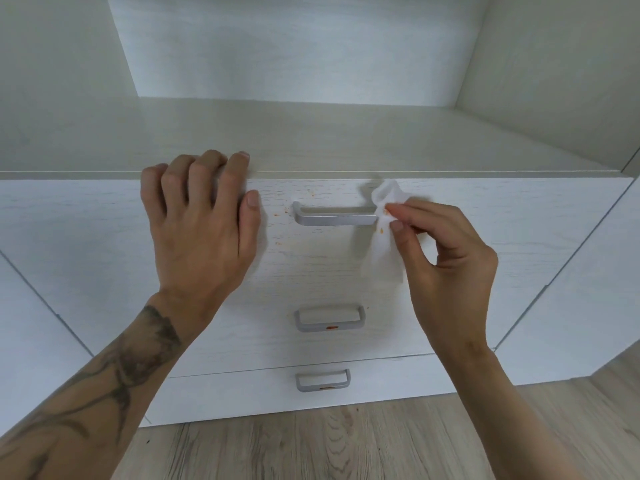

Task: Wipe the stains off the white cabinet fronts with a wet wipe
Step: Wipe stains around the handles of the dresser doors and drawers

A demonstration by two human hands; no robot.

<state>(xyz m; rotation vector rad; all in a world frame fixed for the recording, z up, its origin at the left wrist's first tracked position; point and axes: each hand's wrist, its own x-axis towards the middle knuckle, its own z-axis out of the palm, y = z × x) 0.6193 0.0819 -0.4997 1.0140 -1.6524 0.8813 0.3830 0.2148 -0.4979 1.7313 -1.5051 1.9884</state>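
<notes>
A white drawer front (450,216) carries orange specks (282,211) left of its silver handle (334,216). My right hand (446,261) pinches a white wet wipe (382,251) between thumb and fingertips at the handle's right end; the wipe shows orange marks. My left hand (201,220) rests on the drawer's top edge, fingers curled over it and thumb against the front. The middle handle (329,317) and the lowest handle (322,379) each bear an orange smear.
Above the drawers lies an open white shelf niche (311,133) with side walls. White cabinet doors (571,306) flank the drawers on both sides. Light wood flooring (346,445) runs below.
</notes>
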